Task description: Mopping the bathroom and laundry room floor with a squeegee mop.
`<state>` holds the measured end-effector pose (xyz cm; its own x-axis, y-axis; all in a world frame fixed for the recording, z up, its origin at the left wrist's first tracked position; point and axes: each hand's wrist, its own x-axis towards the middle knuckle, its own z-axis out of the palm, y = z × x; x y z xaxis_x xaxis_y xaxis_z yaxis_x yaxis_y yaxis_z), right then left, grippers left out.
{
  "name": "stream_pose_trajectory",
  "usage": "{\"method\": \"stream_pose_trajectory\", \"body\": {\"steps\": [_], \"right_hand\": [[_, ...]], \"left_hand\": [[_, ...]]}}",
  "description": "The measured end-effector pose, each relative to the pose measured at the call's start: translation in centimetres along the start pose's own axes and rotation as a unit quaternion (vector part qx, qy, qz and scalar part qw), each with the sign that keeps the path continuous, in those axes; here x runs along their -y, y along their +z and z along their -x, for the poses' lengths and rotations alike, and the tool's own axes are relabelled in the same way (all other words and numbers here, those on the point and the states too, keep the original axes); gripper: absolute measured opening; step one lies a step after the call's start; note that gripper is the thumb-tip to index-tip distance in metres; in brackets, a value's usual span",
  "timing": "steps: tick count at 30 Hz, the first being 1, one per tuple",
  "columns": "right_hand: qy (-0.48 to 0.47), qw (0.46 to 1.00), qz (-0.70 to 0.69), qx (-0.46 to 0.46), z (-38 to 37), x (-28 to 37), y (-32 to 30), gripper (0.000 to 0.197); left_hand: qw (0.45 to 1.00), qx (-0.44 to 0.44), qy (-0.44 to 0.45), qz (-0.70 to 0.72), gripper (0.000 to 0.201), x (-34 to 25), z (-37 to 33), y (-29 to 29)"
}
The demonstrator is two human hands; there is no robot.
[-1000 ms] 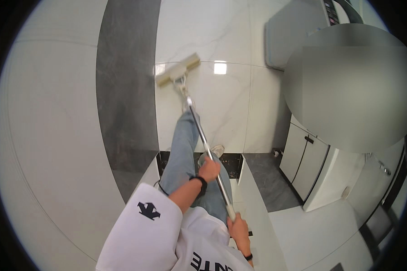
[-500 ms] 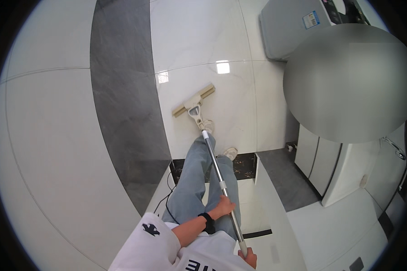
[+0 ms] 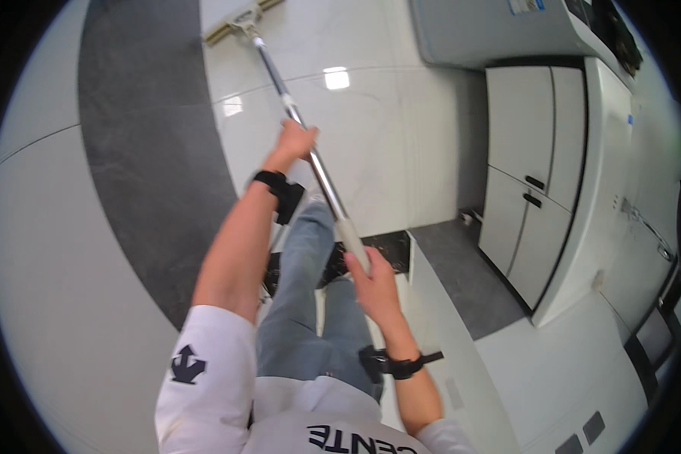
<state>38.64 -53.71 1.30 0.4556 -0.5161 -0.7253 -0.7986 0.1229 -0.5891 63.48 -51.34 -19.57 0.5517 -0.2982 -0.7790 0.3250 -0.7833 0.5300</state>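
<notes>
A sponge mop (image 3: 327, 184) with a silver pole and a beige head stretches away from me across the floor. Its wide mop head (image 3: 244, 23) lies on glossy white tile beside a dark grey strip, at the top edge of the view. My left hand (image 3: 296, 141) is closed round the pole about midway along it. Nearer to me, my right hand (image 3: 375, 284) grips the beige end of the handle. Both wrists wear black bands. My legs in blue jeans (image 3: 299, 280) are below the pole, with one shoe partly hidden behind it.
A white cabinet (image 3: 520, 125) with black handles stands at the right, below a grey appliance (image 3: 477, 30). A metal tap (image 3: 647, 227) is on the far right. A dark speckled threshold (image 3: 390, 252) crosses by my legs. The dark grey floor strip (image 3: 140, 136) runs along the left.
Both hands have pushed forward, carrying the mop head away from my feet toward the upper left. My right hand, low at the edge before, is now fully in view. The view has shifted too.
</notes>
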Motion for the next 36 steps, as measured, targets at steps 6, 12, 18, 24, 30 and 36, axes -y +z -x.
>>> {"method": "stream_pose_trajectory", "body": {"steps": [6, 12, 18, 24, 30, 36], "right_hand": [[0.022, 0.999, 0.024, -0.025, 4.5, -4.7, -3.7, 0.032], [0.151, 0.987, 0.022, -0.050, 17.1, -18.1, -9.2, 0.030], [0.164, 0.981, -0.065, -0.081, 30.1, -30.5, -7.6, 0.030], [0.258, 0.937, -0.231, 0.038, 42.0, -37.7, -9.2, 0.032], [0.354, 0.908, -0.216, 0.060, 57.6, -43.2, -10.8, 0.035], [0.304, 0.932, -0.185, -0.067, 65.6, -48.9, -6.7, 0.030]], "left_hand": [[0.998, 0.029, 0.059, -0.013, 0.059, 2.6, 4.1, 6.8], [0.990, 0.114, 0.053, -0.063, 0.045, 4.8, 19.1, 21.4], [0.970, 0.163, 0.104, -0.145, 0.043, 13.6, 30.4, 29.8], [0.944, 0.241, -0.016, -0.223, 0.044, 19.0, 43.4, 34.9], [0.893, 0.324, 0.066, -0.305, 0.058, 32.6, 56.2, 39.3], [0.921, 0.362, 0.052, -0.132, 0.045, 36.8, 63.6, 39.8]]}}
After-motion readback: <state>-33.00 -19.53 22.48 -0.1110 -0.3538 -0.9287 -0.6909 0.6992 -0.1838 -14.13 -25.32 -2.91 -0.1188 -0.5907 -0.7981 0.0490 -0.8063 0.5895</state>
